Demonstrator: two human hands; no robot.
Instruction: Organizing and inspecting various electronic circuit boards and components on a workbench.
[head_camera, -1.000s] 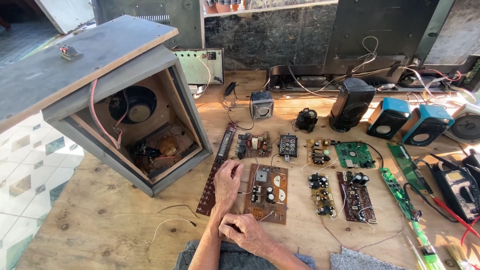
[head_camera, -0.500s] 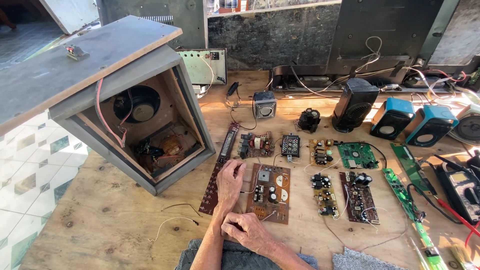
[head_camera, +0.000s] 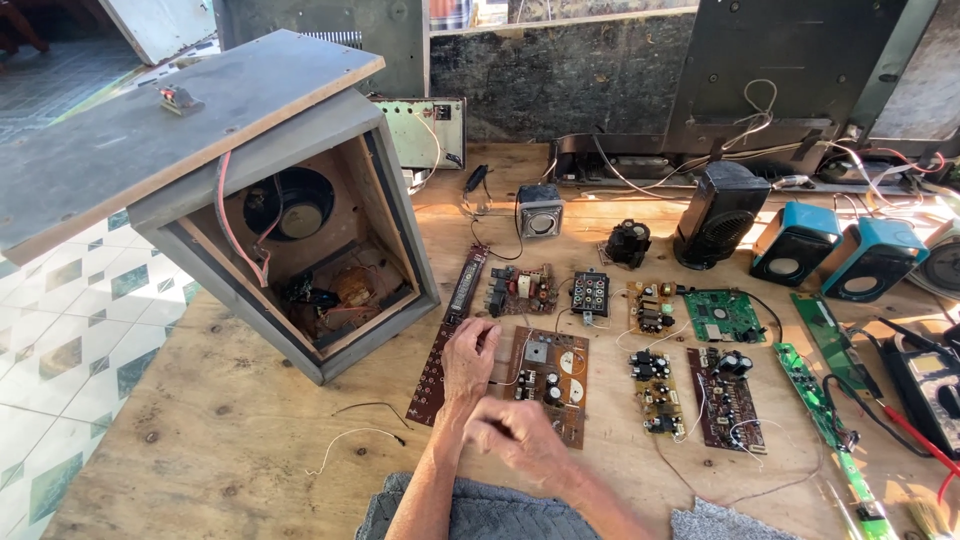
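on the wooden bench (head_camera: 200, 440), bottom centre: left hand (head_camera: 470, 362) flat, palm down, fingers loosely spread, resting across the long narrow brown strip board (head_camera: 447, 340) and the left edge of the brown circuit board (head_camera: 548, 382). gripping nothing, just pressing. right hand (head_camera: 520, 440) just below and to the right of it, fingers curled in, blurred; cannot tell if anything is pinched. sits over the lower left corner of the same brown circuit board.

brown circuit board lying flat, component side up, directly ahead of the body, between strip board and a smaller tan board (head_camera: 652, 392).

left of hands: open grey speaker cabinet (head_camera: 300, 230) tipped on its side, driver, red wire and small parts visible inside. two loose thin wires (head_camera: 365, 435) on the bench near its corner.

far side of boards: row of small boards incl. a green pcb (head_camera: 722, 316), small grey cube speaker (head_camera: 540, 210), black speaker (head_camera: 718, 212), two blue-fronted speakers (head_camera: 835, 250). long green strip boards (head_camera: 815, 395) at right, well apart from both hands.
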